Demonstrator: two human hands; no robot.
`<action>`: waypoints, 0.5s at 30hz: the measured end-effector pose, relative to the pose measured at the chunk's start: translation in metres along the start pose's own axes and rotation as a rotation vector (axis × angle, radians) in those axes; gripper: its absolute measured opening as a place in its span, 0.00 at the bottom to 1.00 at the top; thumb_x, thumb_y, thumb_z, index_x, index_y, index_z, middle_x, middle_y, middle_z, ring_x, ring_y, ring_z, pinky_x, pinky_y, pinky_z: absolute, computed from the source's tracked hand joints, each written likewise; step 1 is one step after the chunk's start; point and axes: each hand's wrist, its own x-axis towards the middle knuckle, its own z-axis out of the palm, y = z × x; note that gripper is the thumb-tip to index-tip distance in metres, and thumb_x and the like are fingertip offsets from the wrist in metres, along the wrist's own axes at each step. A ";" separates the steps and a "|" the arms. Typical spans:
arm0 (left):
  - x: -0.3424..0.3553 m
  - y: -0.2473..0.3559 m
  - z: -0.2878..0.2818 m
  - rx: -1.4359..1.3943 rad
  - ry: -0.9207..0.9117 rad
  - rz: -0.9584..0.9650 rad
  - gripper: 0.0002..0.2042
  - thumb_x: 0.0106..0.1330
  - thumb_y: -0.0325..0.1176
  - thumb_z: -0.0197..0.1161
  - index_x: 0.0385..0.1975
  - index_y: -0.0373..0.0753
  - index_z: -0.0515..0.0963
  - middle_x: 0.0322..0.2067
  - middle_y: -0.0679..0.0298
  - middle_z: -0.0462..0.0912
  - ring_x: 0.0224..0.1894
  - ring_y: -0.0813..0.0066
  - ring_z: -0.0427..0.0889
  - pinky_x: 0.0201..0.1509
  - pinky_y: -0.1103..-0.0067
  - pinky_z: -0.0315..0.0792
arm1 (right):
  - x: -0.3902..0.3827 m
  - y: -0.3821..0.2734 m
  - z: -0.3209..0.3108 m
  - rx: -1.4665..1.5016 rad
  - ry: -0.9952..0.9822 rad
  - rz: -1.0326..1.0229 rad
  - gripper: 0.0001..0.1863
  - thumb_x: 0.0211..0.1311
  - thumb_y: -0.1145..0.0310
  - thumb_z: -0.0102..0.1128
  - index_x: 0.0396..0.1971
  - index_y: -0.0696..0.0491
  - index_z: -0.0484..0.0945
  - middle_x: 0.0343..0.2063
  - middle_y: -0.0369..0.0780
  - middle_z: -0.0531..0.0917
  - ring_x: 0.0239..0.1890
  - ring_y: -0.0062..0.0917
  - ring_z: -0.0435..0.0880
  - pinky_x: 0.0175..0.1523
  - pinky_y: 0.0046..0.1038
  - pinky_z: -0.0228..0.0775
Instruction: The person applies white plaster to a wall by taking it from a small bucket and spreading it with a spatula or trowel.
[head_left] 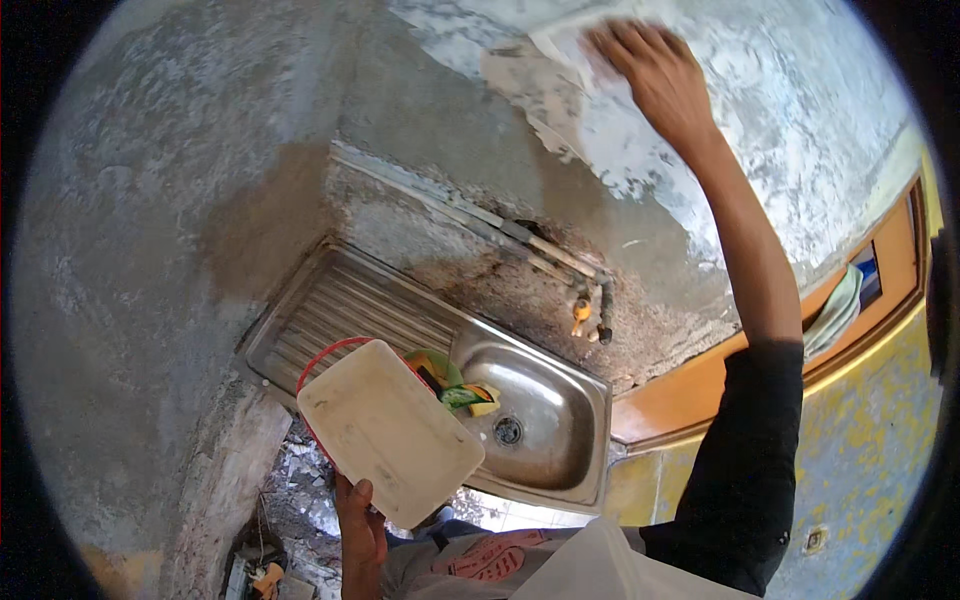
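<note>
My left hand (pixel 359 515) grips a cream rectangular plastic tub (pixel 390 435) by its lower left side. A red edge shows along the tub's left and top, and it is held tilted in front of the sink. My right hand (pixel 652 65) reaches high against the wall at the upper right. Its fingers are blurred by motion, and whatever may be under them is hidden. Around that hand, smeary white coating (pixel 760 110) covers part of the grey wall (pixel 450 115).
Below the wall stands a steel sink (pixel 545 400) with a ribbed drainboard (pixel 360 295). A green and yellow packet (pixel 465 395) lies partly behind the tub. Pipes (pixel 480 222) and a yellow-handled tap (pixel 582 310) project above it. A cloth (pixel 838 312) hangs by an orange wooden frame (pixel 700 380).
</note>
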 end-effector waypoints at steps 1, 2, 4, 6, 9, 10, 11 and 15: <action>0.003 0.002 -0.006 0.021 -0.010 0.000 0.47 0.60 0.46 0.71 0.77 0.40 0.53 0.69 0.56 0.67 0.70 0.58 0.69 0.68 0.62 0.71 | 0.038 0.000 0.011 -0.055 -0.027 -0.016 0.32 0.65 0.75 0.53 0.71 0.43 0.71 0.66 0.37 0.77 0.68 0.31 0.74 0.74 0.39 0.63; 0.002 0.009 -0.007 0.015 -0.001 0.002 0.47 0.60 0.46 0.71 0.77 0.40 0.53 0.69 0.56 0.67 0.70 0.58 0.69 0.68 0.62 0.71 | 0.079 -0.004 0.015 0.054 0.043 -0.031 0.18 0.67 0.67 0.55 0.56 0.49 0.79 0.52 0.40 0.81 0.57 0.35 0.78 0.65 0.44 0.67; -0.002 0.026 -0.003 0.017 0.019 0.029 0.48 0.60 0.45 0.72 0.78 0.39 0.53 0.68 0.56 0.67 0.69 0.60 0.70 0.67 0.66 0.73 | 0.145 -0.014 0.045 0.049 0.153 -0.038 0.15 0.66 0.69 0.54 0.50 0.47 0.83 0.45 0.38 0.83 0.53 0.32 0.80 0.62 0.40 0.69; -0.001 0.035 -0.015 0.030 0.037 0.048 0.48 0.60 0.44 0.72 0.78 0.39 0.52 0.68 0.56 0.68 0.68 0.60 0.71 0.67 0.66 0.73 | 0.212 -0.023 0.065 0.013 0.148 -0.055 0.11 0.67 0.68 0.55 0.44 0.46 0.85 0.41 0.36 0.85 0.49 0.32 0.83 0.59 0.41 0.70; 0.012 0.035 -0.026 0.038 0.071 0.034 0.48 0.60 0.42 0.72 0.78 0.39 0.51 0.68 0.56 0.69 0.68 0.61 0.72 0.67 0.68 0.73 | 0.263 -0.053 0.109 -0.063 0.104 -0.143 0.09 0.67 0.66 0.56 0.38 0.44 0.86 0.39 0.35 0.86 0.48 0.32 0.84 0.56 0.43 0.71; 0.014 0.034 -0.030 0.021 0.090 0.034 0.48 0.60 0.41 0.72 0.78 0.38 0.51 0.68 0.56 0.69 0.67 0.62 0.72 0.67 0.68 0.73 | 0.268 -0.059 0.120 -0.131 0.117 -0.212 0.08 0.67 0.64 0.56 0.37 0.44 0.86 0.39 0.34 0.87 0.47 0.31 0.85 0.54 0.45 0.71; 0.016 0.033 -0.034 0.023 0.087 0.004 0.48 0.60 0.41 0.72 0.78 0.38 0.51 0.68 0.56 0.69 0.67 0.62 0.72 0.67 0.68 0.73 | 0.266 -0.057 0.125 -0.126 0.090 -0.226 0.08 0.67 0.64 0.56 0.37 0.44 0.86 0.39 0.34 0.87 0.47 0.31 0.85 0.54 0.45 0.71; 0.016 0.018 -0.061 0.020 0.178 -0.009 0.48 0.61 0.41 0.72 0.79 0.40 0.50 0.69 0.55 0.67 0.69 0.60 0.70 0.70 0.64 0.70 | 0.224 -0.041 0.101 -0.174 -0.036 -0.395 0.08 0.67 0.65 0.55 0.39 0.45 0.84 0.41 0.36 0.87 0.48 0.31 0.86 0.55 0.42 0.73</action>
